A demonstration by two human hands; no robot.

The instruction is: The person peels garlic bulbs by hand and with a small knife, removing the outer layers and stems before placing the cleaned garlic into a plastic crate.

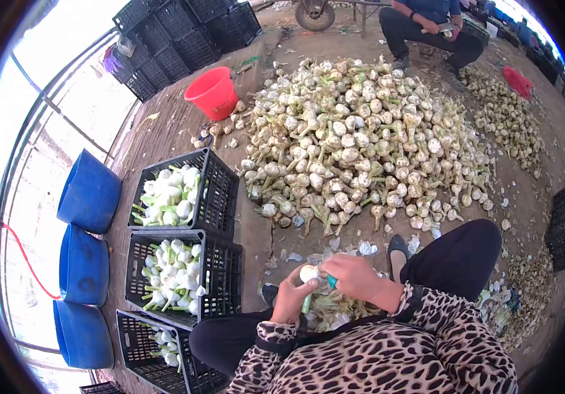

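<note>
In front of my lap, my left hand point(289, 298) is closed around a white garlic bulb point(308, 273), with its green stem point(306, 303) pointing down below the fingers. My right hand point(356, 278) meets the bulb from the right, fingers curled round a small knife with a teal handle point(331, 282). The blade is hidden by the fingers and the bulb. Beneath both hands lie garlic peelings and cut leaves point(335, 308) on the ground. A large heap of untrimmed garlic point(361, 144) spreads out just beyond my feet.
To my left are black crates of white garlic point(202, 262) and blue tubs point(85, 266). A red bucket point(213, 93) stands behind them, near stacked black crates point(180, 39). Another person point(433, 29) sits beyond the heap. A black crate point(562, 228) is at far right.
</note>
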